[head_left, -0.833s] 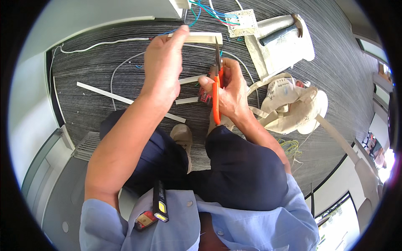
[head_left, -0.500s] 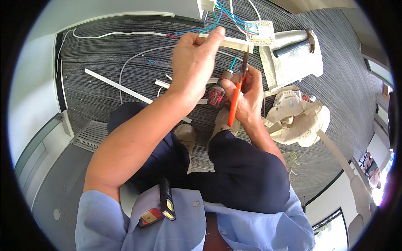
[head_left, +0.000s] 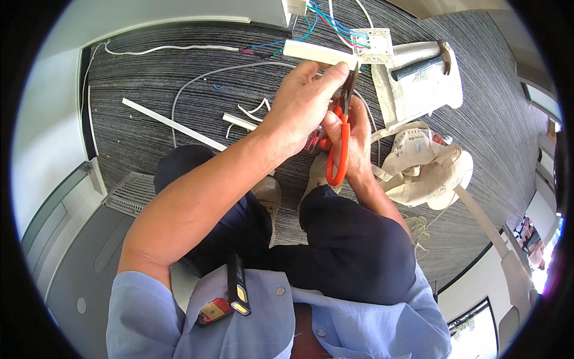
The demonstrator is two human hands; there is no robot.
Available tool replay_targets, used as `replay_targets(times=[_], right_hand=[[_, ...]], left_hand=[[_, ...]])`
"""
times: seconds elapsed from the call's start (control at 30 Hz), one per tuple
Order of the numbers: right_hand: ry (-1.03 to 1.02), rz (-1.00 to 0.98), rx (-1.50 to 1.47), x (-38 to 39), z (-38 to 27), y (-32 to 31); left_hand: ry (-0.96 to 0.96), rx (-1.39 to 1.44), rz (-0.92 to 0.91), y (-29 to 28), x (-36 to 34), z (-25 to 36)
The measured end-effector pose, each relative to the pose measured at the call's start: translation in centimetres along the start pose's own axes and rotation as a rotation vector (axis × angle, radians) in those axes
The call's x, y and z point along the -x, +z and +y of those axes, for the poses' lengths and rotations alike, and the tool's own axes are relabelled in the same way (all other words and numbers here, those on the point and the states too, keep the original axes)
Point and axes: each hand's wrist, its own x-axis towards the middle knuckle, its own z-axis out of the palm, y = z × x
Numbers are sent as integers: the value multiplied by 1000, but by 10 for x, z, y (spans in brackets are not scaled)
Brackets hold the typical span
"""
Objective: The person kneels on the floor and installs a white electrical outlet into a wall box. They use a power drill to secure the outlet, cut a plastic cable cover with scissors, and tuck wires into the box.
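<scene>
My left hand [head_left: 299,107] is closed on a short white plastic trunking piece [head_left: 314,51], its thumb at the piece's lower edge near the right end. My right hand [head_left: 357,140] grips orange-handled scissors [head_left: 339,164], whose dark blades reach up to that end beside my left thumb; whether they touch it or are closed around it I cannot tell. A red and black power drill [head_left: 312,140] lies behind my hands, mostly hidden by them. Just past the piece is a white perforated plate [head_left: 372,48] with coloured wires [head_left: 326,21] attached.
A hammer [head_left: 418,67] lies on a cream pouch [head_left: 418,96] at the upper right, above a canvas bag [head_left: 424,167]. White strips [head_left: 167,122], offcuts and cables lie on the striped floor, along a wall [head_left: 48,119] at left. A small flashlight [head_left: 238,287] hangs at my shirt pocket.
My left hand has moved down and right toward the scissors, uncovering the piece's left end. The scissors are slightly lower and more hidden at the blades. The whole view has shifted.
</scene>
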Motion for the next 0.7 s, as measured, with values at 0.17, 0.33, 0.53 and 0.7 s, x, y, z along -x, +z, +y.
replay_targets(times=[0.17,0.33,0.53,0.7], right_hand=[[46,-87,-27,2,4,7],[75,-108,-10,1,6,7],[117,-126,-12,0,8,7],[156,-150,7,0,9,6]], left_hand=[[-24,90,25,-5,1,3],[25,178,56,-13,-4,7],[-26,154,144,-11,-4,2],[-63,166,168,-11,-3,2]])
